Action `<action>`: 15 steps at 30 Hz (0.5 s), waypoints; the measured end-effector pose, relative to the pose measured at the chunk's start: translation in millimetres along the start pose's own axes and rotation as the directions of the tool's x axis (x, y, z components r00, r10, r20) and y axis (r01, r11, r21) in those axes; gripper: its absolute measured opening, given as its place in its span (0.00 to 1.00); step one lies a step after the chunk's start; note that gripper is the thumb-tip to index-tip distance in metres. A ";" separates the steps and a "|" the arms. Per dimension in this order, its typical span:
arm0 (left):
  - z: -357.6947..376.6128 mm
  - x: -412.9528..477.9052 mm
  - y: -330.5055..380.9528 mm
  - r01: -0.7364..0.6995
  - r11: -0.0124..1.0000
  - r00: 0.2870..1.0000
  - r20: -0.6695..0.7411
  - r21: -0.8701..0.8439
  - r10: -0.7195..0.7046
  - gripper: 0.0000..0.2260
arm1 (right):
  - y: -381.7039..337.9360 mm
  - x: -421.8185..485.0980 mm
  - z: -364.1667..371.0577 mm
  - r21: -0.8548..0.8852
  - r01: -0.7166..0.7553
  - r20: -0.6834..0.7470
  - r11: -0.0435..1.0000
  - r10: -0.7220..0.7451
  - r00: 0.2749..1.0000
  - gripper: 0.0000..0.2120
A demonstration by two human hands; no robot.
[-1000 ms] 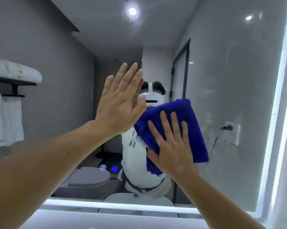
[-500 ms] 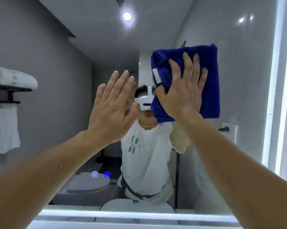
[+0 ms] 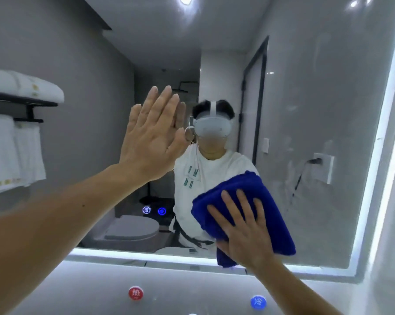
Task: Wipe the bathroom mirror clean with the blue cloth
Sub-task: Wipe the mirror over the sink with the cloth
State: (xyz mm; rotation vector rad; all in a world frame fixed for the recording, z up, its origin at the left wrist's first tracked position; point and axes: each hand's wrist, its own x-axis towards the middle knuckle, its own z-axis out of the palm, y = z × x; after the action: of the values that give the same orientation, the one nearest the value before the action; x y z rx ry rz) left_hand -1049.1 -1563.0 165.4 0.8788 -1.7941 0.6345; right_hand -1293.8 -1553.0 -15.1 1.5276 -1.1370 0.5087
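Note:
The bathroom mirror (image 3: 317, 110) fills the wall ahead, framed by a lit white strip, with faint smears on its right half. A folded blue cloth (image 3: 269, 214) lies flat against the glass near the mirror's lower edge. My right hand (image 3: 244, 230) presses it there with straight, spread fingers. My left hand (image 3: 151, 135) rests flat on the glass higher up and to the left, fingers straight and together, holding nothing.
Below the mirror, a red round tap marker (image 3: 135, 293) and a blue one (image 3: 258, 302) sit on the wall. Two small lit touch icons (image 3: 154, 210) glow in the glass. The mirror reflects a person, towels on a rack, a toilet and a wall socket.
My right hand has slid the blue cloth from high on the glass down to the mirror's lower edge. The left hand has stayed flat in the same spot.

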 end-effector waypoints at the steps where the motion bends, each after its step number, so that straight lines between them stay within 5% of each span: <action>1: 1.1 -1.8 2.1 -0.008 1.000 1.000 0.008 0.003 0.008 0.32 | 14.0 27.0 -7.8 -0.010 -0.029 -0.051 1.000 0.028 0.998 0.35; 7: 12.7 -13.3 10.7 -0.044 0.999 0.999 0.029 0.024 0.043 0.31 | 82.0 152.6 -41.2 0.076 -0.497 -0.126 0.864 0.503 0.855 0.35; 15: 21.1 -24.5 14.5 -0.008 1.000 0.998 0.063 0.004 0.007 0.31 | -28.6 25.0 11.7 0.095 -0.269 -0.045 0.959 0.274 0.961 0.38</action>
State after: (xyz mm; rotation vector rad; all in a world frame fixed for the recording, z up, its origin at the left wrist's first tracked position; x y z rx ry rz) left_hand -1066.4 -1563.5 134.5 0.9039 -1.8537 0.6217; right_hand -1261.0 -1575.4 -12.8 1.4281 -1.3016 0.7931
